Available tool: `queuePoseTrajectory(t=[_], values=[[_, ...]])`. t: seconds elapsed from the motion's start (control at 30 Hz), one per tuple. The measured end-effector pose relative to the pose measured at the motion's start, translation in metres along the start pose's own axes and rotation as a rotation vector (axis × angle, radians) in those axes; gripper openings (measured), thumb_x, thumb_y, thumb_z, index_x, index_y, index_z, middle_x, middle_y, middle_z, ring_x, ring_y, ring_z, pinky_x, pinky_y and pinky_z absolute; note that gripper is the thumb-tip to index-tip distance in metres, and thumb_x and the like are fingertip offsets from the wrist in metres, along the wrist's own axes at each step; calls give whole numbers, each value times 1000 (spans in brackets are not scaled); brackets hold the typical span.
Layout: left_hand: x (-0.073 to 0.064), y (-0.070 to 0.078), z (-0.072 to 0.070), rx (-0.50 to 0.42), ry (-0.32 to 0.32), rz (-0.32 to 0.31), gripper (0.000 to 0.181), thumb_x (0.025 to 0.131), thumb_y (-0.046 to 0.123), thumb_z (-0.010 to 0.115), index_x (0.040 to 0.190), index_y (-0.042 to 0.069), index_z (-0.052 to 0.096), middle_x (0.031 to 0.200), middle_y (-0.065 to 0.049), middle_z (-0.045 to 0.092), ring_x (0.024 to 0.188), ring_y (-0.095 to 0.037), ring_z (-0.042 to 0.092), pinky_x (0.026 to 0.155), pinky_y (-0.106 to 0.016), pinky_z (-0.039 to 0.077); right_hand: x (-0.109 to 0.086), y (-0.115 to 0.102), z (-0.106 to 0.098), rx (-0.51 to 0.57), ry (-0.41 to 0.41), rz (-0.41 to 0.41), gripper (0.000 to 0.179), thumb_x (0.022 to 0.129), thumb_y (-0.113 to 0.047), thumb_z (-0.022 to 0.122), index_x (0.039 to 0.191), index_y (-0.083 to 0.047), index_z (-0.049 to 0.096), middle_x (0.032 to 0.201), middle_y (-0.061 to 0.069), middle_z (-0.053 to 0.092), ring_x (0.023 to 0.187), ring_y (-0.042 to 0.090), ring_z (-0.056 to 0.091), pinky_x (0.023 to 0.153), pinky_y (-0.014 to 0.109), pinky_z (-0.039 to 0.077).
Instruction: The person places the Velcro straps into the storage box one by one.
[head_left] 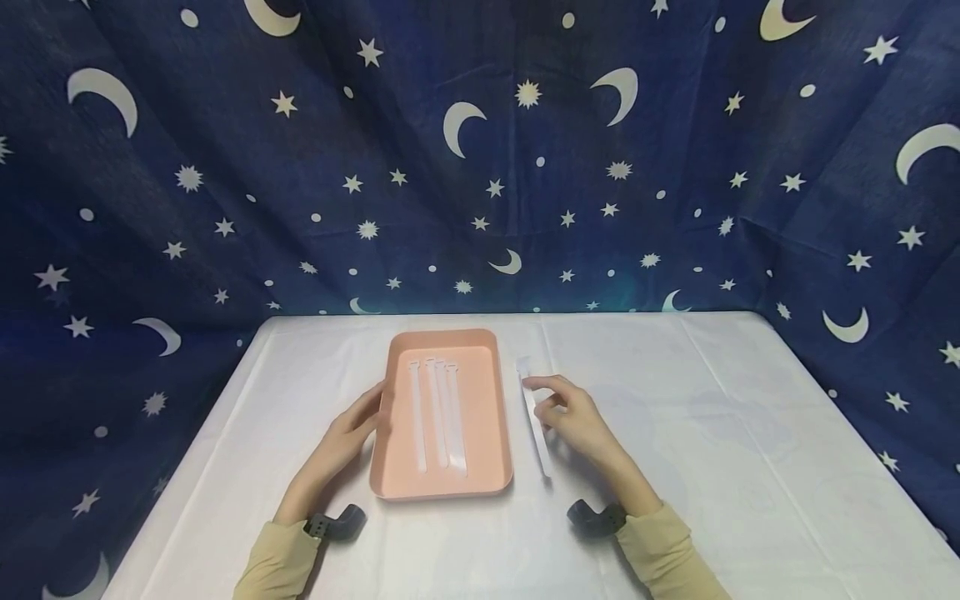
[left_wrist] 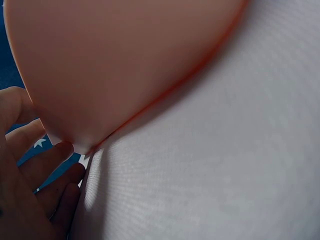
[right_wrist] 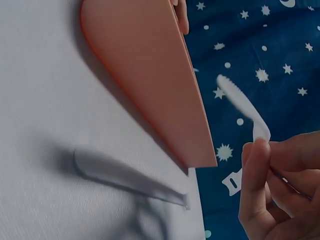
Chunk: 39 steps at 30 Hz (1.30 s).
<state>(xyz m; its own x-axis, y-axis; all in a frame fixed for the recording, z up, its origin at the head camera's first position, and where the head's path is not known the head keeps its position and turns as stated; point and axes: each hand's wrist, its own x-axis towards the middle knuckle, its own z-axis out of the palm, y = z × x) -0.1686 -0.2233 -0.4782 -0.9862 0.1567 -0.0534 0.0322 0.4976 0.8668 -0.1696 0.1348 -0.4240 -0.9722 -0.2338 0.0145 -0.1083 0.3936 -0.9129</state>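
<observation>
A pink tray (head_left: 390,483) stands on the white table. Several long white plastic strips (head_left: 418,417) with small heads at their far ends lie in it. My left hand (head_left: 348,433) is at the tray's left side; its loosely spread fingers (left_wrist: 47,160) reach the outer wall. Right of the tray, my right hand (head_left: 573,417) pinches another white plastic strip (right_wrist: 240,102) between thumb and finger. In the right wrist view that strip has a toothed end above the fingers and a slotted head below them. A greyish strip shape (right_wrist: 130,175) shows on the cloth there.
A white cloth (head_left: 720,433) covers the table. Behind the far edge hangs a dark blue curtain (head_left: 420,167) with moons and stars. Each wrist wears a dark strap with a camera (head_left: 345,523). Tan sleeves (head_left: 660,550) cover the forearms.
</observation>
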Motion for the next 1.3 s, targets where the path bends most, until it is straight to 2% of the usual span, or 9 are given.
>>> queuePoseTrajectory(t=[0.43,0.67,0.77,1.07,1.2,1.3], values=[[-1,1,0,-17,-1,-10,59,99,43,50,152,27,28,157,-10,32,147,-35,26,118,-61,21,-2,-10,15,13,-29,-5,46,85,10,53,127,-9,60,121,19,58,71,15,60,55,22,50],[-1,1,0,-12,4,-13,60,98,43,50,152,27,28,158,-9,31,147,-35,25,118,-61,21,-2,-18,23,-9,-57,-19,47,84,8,53,127,-11,60,116,12,60,69,15,62,56,28,54],[-1,1,0,-10,3,-13,60,98,43,50,152,27,28,158,-9,31,147,-35,25,118,-61,20,-1,-21,25,-26,-62,-28,46,85,6,54,127,-12,61,117,9,61,70,14,62,56,26,53],[-1,-1,0,-16,2,-8,60,98,42,50,152,26,28,158,-9,31,147,-35,26,117,-61,22,14,-26,38,-63,-67,-77,42,83,6,57,121,-10,64,122,6,61,73,15,62,52,28,55],[-1,1,0,-21,0,-13,60,99,42,50,152,26,28,158,-10,31,147,-35,25,116,-62,22,21,-29,45,-88,-65,-99,41,81,7,59,119,-8,65,124,8,62,77,14,59,51,23,53],[-2,2,0,-22,-3,-13,60,99,42,49,152,25,28,158,-11,31,147,-36,25,116,-62,23,25,-31,50,-99,-70,-112,42,79,9,60,118,-6,66,125,9,61,75,14,58,49,19,51]])
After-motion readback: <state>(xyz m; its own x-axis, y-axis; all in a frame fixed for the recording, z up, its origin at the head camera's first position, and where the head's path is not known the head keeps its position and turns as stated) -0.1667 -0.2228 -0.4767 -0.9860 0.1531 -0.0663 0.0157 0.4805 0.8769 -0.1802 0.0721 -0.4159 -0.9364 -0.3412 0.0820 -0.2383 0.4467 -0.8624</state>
